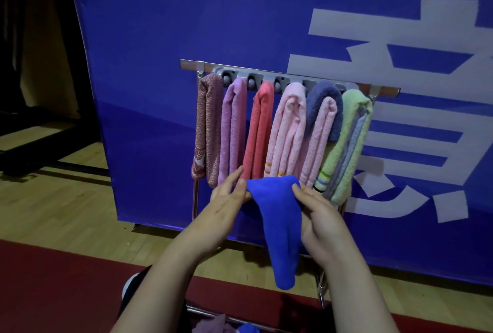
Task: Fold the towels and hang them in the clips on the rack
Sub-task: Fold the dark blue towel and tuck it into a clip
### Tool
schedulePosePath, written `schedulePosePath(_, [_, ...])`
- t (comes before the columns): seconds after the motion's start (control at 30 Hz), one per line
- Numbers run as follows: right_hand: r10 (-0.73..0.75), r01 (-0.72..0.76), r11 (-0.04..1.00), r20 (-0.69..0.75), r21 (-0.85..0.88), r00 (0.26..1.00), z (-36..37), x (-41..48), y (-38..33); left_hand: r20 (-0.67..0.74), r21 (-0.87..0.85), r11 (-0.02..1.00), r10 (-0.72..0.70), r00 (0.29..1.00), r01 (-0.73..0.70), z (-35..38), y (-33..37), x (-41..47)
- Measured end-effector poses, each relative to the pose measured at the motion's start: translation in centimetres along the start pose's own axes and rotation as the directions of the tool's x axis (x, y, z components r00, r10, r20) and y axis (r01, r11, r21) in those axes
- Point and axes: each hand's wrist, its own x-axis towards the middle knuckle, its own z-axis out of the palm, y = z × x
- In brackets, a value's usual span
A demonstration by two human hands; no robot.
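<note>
A bright blue towel [277, 223] hangs folded between my two hands, its top edge stretched level and its tail drooping to a point. My left hand [229, 199] pinches its left corner, with the fingers spread. Its right corner is gripped by my right hand [317, 212]. Behind it stands the metal rack [293, 76] with a grey clip bar. Several folded towels hang from the clips: a brownish one [208, 130], a purple one [232, 130], a red one [258, 132], a pink one [288, 130], a dark blue and pink one [322, 114], and a green one [344, 146].
A big blue banner with white characters [373, 39] stands right behind the rack. Wooden floor [53, 199] lies to the left, red mat [53, 292] below. More cloth [213, 326] sits at the bottom edge. The rack's chrome leg [321, 290] is by my right forearm.
</note>
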Motion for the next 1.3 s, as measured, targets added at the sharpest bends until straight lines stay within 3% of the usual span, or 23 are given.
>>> schedulePosePath(0.03, [0.012, -0.012, 1.000, 0.003, 0.018, 1.000, 0.1, -0.1, -0.1, 0.013, -0.050, 0.998, -0.032, 0.999, 0.033, 0.6, -3.4, 2.0])
schedulePosePath(0.1, [0.027, -0.027, 1.000, -0.013, 0.015, 1.000, -0.2, -0.1, -0.1, 0.041, -0.054, 0.998, 0.047, 0.998, -0.045, 1.3, -5.3, 3.0])
schedulePosePath(0.23, [-0.028, 0.009, 0.990, -0.142, -0.138, 0.989, -0.4, 0.1, 0.5, 0.010, -0.129, 0.991, 0.025, 1.000, -0.023, 1.4, 3.0, -3.5])
schedulePosePath(0.27, [-0.056, 0.020, 0.978, -0.168, -0.209, 0.984, -0.7, 0.3, 0.9, -0.017, -0.178, 0.981, 0.071, 0.997, -0.072, 1.7, 3.8, -5.0])
schedulePosePath(0.37, [-0.143, 0.059, 0.936, -0.222, -0.348, 0.965, -0.7, 0.4, 1.8, -0.001, -0.098, 0.986, 0.139, 0.990, -0.139, 2.1, 3.8, -3.2])
schedulePosePath(0.43, [-0.142, 0.067, 0.931, -0.187, -0.358, 0.972, 0.7, -0.3, 1.7, 0.106, -0.055, 0.991, 0.130, 0.986, -0.124, 2.1, -0.8, 0.3])
schedulePosePath(0.5, [-0.104, 0.042, 0.924, -0.143, -0.381, 0.984, 2.1, -0.9, 1.2, 0.114, -0.081, 0.980, 0.191, 0.975, -0.183, 1.1, -3.9, 1.6])
schedulePosePath(0.57, [-0.098, 0.046, 0.911, -0.106, -0.410, 0.989, 2.6, -1.4, 0.9, 0.151, 0.002, 0.966, 0.257, 0.955, -0.260, 1.3, 0.1, -1.9])
schedulePosePath(0.6, [-0.110, 0.052, 0.914, -0.123, -0.402, 0.986, 2.3, -1.0, 1.1, 0.103, 0.027, 0.974, 0.220, 0.970, -0.224, 1.7, 3.5, -3.7])
schedulePosePath(0.7, [-0.186, 0.067, 0.892, -0.228, -0.448, 0.956, 0.6, -0.6, 1.6, 0.056, -0.012, 0.960, 0.281, 0.958, -0.281, 1.9, 5.7, -6.1])
schedulePosePath(0.77, [-0.270, 0.099, 0.800, -0.207, -0.592, 0.940, 0.5, -0.6, 1.6, 0.050, -0.024, 0.960, 0.281, 0.959, -0.280, 1.9, 5.5, -5.2])
schedulePosePath(0.9, [-0.382, 0.225, 0.484, 0.028, -0.846, 0.924, 1.9, -0.9, 2.0, 0.003, -0.086, 0.978, 0.189, 0.982, -0.188, 2.5, 4.9, -4.6])
schedulePosePath(1.07, [-0.336, 0.313, 0.207, 0.233, -0.927, 0.913, 3.1, -1.1, 4.3, -0.126, -0.088, 0.983, 0.146, 0.981, -0.158, 2.5, 5.2, -4.1])
schedulePosePath(1.3, [-0.173, 0.191, -0.033, 0.194, -0.981, 0.966, 3.8, -0.4, 6.9, -0.158, -0.078, 0.990, 0.103, 0.982, -0.116, 2.7, 5.9, -4.4])
